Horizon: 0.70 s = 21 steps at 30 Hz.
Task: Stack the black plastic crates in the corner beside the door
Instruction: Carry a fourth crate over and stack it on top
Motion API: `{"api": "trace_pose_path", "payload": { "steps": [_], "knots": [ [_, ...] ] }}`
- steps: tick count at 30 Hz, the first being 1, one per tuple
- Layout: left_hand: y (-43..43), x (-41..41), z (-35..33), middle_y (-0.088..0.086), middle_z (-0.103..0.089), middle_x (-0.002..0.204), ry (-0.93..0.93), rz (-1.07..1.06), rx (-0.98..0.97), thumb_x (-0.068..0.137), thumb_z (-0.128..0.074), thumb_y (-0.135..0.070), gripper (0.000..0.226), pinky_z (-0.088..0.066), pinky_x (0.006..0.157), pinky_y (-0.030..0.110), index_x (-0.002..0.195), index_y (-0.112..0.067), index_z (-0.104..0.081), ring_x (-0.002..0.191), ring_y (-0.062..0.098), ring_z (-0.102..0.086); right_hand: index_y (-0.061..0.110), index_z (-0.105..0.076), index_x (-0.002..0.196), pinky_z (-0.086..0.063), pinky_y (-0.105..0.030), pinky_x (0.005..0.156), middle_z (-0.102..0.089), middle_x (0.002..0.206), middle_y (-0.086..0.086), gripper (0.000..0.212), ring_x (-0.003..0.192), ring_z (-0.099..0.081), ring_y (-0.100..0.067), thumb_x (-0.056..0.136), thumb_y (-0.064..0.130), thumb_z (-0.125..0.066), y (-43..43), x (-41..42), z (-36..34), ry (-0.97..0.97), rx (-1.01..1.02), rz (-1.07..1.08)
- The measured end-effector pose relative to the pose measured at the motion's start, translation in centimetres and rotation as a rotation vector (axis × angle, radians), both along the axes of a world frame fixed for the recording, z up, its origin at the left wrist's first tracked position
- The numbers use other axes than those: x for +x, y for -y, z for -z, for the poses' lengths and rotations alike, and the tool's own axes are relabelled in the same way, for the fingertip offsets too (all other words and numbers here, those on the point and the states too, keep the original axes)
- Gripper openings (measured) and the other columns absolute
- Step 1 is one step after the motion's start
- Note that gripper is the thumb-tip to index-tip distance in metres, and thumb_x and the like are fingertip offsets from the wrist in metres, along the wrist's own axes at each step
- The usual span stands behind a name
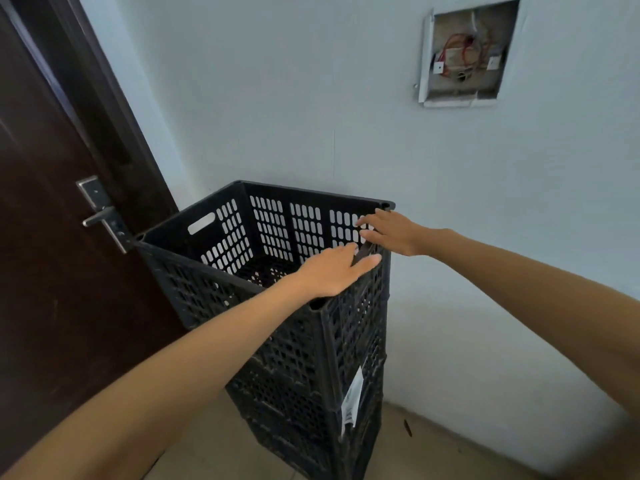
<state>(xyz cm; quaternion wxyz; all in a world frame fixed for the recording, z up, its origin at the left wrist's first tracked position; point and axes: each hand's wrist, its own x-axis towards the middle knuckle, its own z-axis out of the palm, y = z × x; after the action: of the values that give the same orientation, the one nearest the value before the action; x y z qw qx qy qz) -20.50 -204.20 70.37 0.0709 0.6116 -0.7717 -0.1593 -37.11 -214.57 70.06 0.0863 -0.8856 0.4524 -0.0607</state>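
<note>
Presently, item one: top crate [311, 195], black perforated plastic, upright, seated on a stack of like crates [294, 393] standing close against the pale wall [277, 98].

Left grip [332, 271]: a bare hand laid flat across the crate's side rim near the front corner. The fingers are straight and the thumb lies along the outer side. It rests there, not clasped.

Right grip [391, 233]: just beyond the left grip on the same rim, nearer the rear corner. The fingers are spread and straight, with the tips touching the rim and inner wall. It too is unclenched. The two grips are near each other but apart.

Below the left grip, on the stack's side face: a white label [351, 398].

Well to the left of both grips: a dark wooden door [52, 271] with a metal lever handle [104, 216]. The crate's far-left corner is just beside that handle.

High above the right grip: an open wall box [467, 53], red wires showing.

Under the stack: a pale tiled floor [214, 445].
</note>
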Motion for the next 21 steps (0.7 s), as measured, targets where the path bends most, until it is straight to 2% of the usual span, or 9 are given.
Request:
{"api": "trace_pose_path", "payload": {
  "steps": [2, 3, 5, 7, 11, 14, 17, 19, 21],
  "knots": [
    [1.1, -1.3, 0.9, 0.011, -0.056, 0.129, 0.027, -0.016, 0.003, 0.090, -0.026, -0.072, 0.077, -0.048, 0.093, 0.048, 0.136, -0.011, -0.040, 0.116, 0.030, -0.057, 0.019, -0.037, 0.144, -0.013, -0.047, 0.119, -0.035, 0.152, -0.004, 0.047, 0.148, -0.014, -0.027, 0.105, 0.035, -0.017, 1.0, -0.3, 0.9, -0.040, 0.001, -0.030],
    [1.3, -1.8, 1.2, 0.011, -0.054, 0.133, 0.017, -0.036, 0.006, 0.094, -0.033, -0.065, 0.072, -0.048, 0.093, 0.045, 0.141, -0.010, -0.035, 0.119, 0.031, -0.055, 0.021, -0.039, 0.142, -0.009, -0.047, 0.120, -0.034, 0.153, -0.002, 0.046, 0.149, -0.010, -0.024, 0.105, 0.033, -0.015, 1.5, -0.4, 1.4, 0.005, 0.015, -0.043],
    [1.4, -2.3, 1.7, 0.010, -0.054, 0.136, -0.007, -0.054, -0.001, 0.098, -0.041, -0.051, 0.064, -0.048, 0.088, 0.042, 0.144, -0.009, -0.029, 0.119, 0.029, -0.055, 0.027, -0.044, 0.138, -0.004, -0.045, 0.121, -0.036, 0.152, 0.001, 0.044, 0.149, -0.008, -0.019, 0.105, 0.031, -0.015, 2.1, -0.8, 2.3, 0.146, 0.018, -0.054],
    [1.5, -2.3, 2.0, 0.011, -0.057, 0.132, -0.004, -0.051, -0.021, 0.098, -0.043, -0.046, 0.061, -0.049, 0.085, 0.042, 0.144, -0.009, -0.027, 0.115, 0.030, -0.057, 0.030, -0.044, 0.138, -0.001, -0.043, 0.121, -0.037, 0.152, 0.002, 0.043, 0.149, -0.007, -0.016, 0.105, 0.030, -0.015, 2.5, -1.1, 3.2, 0.235, -0.020, -0.071],
    [1.7, -2.2, 2.0, 0.016, -0.052, 0.137, -0.050, -0.039, 0.031, 0.096, -0.047, -0.049, 0.074, -0.049, 0.094, 0.045, 0.151, -0.011, -0.015, 0.119, 0.031, -0.055, 0.027, -0.040, 0.141, -0.003, -0.041, 0.121, -0.033, 0.153, 0.003, 0.042, 0.150, -0.003, -0.016, 0.105, 0.028, -0.017, 2.2, -1.0, 4.2, 0.339, -0.041, -0.077],
    [2.0, -1.6, 1.3, 0.016, -0.038, 0.151, -0.150, 0.010, 0.220, 0.089, -0.044, -0.067, 0.091, -0.039, 0.109, 0.045, 0.155, -0.021, -0.002, 0.133, 0.031, -0.045, 0.024, -0.047, 0.137, -0.004, -0.041, 0.122, -0.040, 0.149, 0.000, 0.044, 0.148, -0.015, -0.018, 0.105, 0.026, -0.016, 2.1, -0.9, 3.1, 0.222, -0.035, -0.082],
    [2.2, 0.6, -0.2, 0.001, -0.019, 0.162, -0.123, 0.099, 0.375, 0.085, -0.027, -0.080, 0.091, -0.020, 0.120, 0.044, 0.154, -0.032, 0.007, 0.146, 0.027, -0.027, 0.024, -0.053, 0.129, -0.018, -0.046, 0.118, -0.057, 0.131, -0.003, 0.044, 0.128, -0.045, -0.019, 0.101, 0.024, -0.018, 2.6, -0.4, 1.2, 0.103, -0.001, -0.074],
    [2.0, 3.3, -0.8, -0.001, -0.024, 0.161, -0.080, 0.117, 0.356, 0.089, -0.022, -0.075, 0.084, -0.019, 0.120, 0.039, 0.155, -0.029, 0.004, 0.145, 0.023, -0.028, 0.027, -0.050, 0.128, -0.033, -0.043, 0.109, -0.061, 0.126, -0.002, 0.038, 0.116, -0.054, -0.021, 0.098, 0.023, -0.027, 3.0, 0.4, 0.1, 0.133, 0.004, -0.031],
    [2.2, 6.7, -1.1, -0.001, -0.033, 0.157, -0.066, 0.107, 0.250, 0.093, -0.024, -0.069, 0.078, -0.025, 0.117, 0.038, 0.156, -0.027, -0.006, 0.141, 0.021, -0.035, 0.025, -0.049, 0.128, -0.043, -0.038, 0.096, -0.062, 0.124, -0.001, 0.034, 0.110, -0.057, -0.021, 0.097, 0.022, -0.035, 3.3, 1.8, -0.6, 0.174, -0.017, -0.018]
  ]
}}
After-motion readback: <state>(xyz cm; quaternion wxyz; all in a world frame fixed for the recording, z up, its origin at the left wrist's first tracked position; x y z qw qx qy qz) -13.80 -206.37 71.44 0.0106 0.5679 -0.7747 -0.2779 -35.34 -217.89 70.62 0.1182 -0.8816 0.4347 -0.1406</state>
